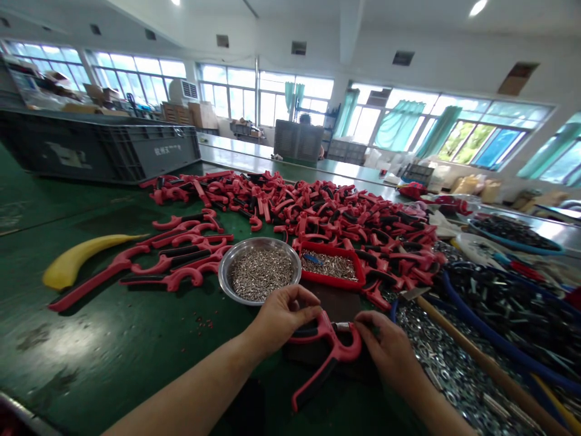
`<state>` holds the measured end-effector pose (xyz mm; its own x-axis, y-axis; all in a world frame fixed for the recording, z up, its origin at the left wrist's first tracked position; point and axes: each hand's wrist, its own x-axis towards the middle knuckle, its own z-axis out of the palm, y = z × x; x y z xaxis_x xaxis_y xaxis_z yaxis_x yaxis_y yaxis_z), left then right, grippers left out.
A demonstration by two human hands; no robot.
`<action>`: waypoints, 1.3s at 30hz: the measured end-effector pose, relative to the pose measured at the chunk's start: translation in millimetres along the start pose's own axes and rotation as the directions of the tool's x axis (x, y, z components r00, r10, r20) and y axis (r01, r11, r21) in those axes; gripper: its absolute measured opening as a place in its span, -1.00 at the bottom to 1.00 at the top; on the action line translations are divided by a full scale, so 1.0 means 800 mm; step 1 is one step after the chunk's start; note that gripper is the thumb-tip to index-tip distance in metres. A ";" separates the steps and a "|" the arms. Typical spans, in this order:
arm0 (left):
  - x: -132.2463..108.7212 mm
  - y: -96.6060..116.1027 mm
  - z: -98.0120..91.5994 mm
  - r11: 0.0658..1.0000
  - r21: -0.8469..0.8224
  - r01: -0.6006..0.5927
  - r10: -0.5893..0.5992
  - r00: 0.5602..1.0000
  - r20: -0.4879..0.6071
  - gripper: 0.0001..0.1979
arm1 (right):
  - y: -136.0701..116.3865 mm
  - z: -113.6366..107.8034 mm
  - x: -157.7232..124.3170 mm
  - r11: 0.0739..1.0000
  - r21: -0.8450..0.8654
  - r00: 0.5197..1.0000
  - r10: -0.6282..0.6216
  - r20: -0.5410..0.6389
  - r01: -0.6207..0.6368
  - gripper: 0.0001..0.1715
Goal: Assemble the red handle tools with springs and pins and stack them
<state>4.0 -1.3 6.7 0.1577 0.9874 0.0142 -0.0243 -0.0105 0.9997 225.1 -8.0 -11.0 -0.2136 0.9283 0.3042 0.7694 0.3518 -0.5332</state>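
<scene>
Near the front of the green table, a red and black plastic clamp (338,348) lies on a dark pad between my hands. My left hand (285,318) pinches the clamp's upper end, thumb and index finger pressed together. On the other side, my right hand (388,345) has its fingers closed at the clamp's curved end, beside a small metal spring (342,326). Just beyond my hands stand a round metal bowl (222,275) of small metal pins and a red tray (362,280) holding similar pins and a blue piece.
A large pile of red and black clamp parts (318,209) spreads behind the bowl. At left are a banana (86,254) and a grey crate (104,148). Blue-rimmed baskets of metal and black parts stand at right, with a wooden-handled hammer (481,357) across one.
</scene>
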 end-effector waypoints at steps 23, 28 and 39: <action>-0.001 -0.006 0.009 0.976 0.218 0.027 -0.032 0.999 0.021 -0.88 | -0.003 -0.010 0.004 0.995 0.075 0.995 0.067 0.073 -0.072 -0.76; -0.003 -0.003 0.011 0.968 0.250 0.022 -0.027 0.999 0.018 -0.90 | 0.002 -0.005 -0.001 0.999 -0.037 0.999 -0.028 0.033 0.030 -0.80; -0.011 -0.009 0.013 0.903 0.410 -0.127 0.113 0.992 0.058 -0.88 | 0.008 -0.007 -0.005 0.833 -0.352 0.902 -0.420 0.102 0.428 -0.74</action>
<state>13.0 -11.3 -0.2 0.2112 0.9690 0.1285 0.3630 -0.1998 0.9101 234.0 -10.5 -11.2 -0.5772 0.7015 0.4180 0.7610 0.6477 -0.0363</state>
